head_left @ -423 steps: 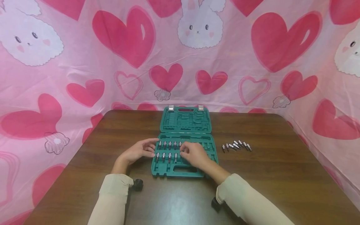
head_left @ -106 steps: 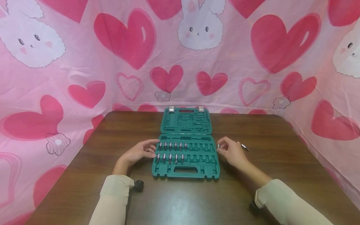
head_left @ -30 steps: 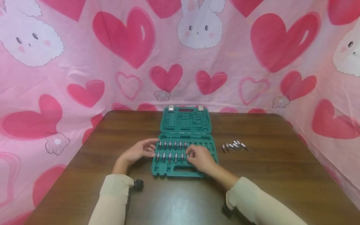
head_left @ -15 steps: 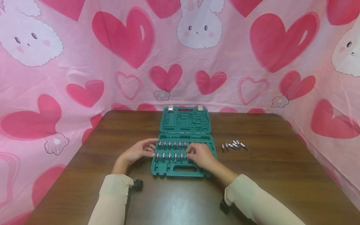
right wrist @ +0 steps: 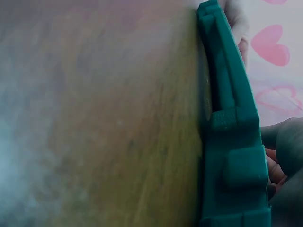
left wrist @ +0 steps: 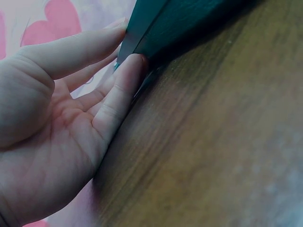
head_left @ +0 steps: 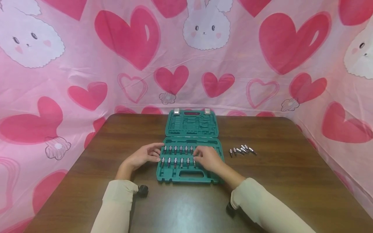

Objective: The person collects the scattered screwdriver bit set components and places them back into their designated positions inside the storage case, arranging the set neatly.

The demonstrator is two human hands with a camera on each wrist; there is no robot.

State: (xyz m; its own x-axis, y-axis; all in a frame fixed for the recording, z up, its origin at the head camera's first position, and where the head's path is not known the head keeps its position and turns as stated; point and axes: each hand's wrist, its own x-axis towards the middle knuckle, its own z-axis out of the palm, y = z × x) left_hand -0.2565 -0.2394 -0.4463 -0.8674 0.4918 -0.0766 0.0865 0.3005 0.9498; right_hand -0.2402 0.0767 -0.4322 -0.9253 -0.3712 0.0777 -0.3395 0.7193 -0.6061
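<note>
An open green plastic case lies on the table, with chrome bit sockets standing in two rows in its near half. My left hand rests thumb and fingertips on the case's left edge; in the left wrist view the fingers are fairly straight against the green side wall. My right hand is over the right part of the case, its curled fingers pinching the upper end of the rightmost bit socket in the front row. In the right wrist view that hand is partly hidden behind the case's front wall.
Several loose bit sockets lie in a small heap on the wooden table right of the case. The case's lid lies back, with moulded recesses and two metal latches. A pink heart-patterned cloth hangs behind and at both sides.
Over the last seconds my right hand brought a bit socket from the heap to the front row, where it now stands in a slot. The left hand has stayed at the case's edge.
</note>
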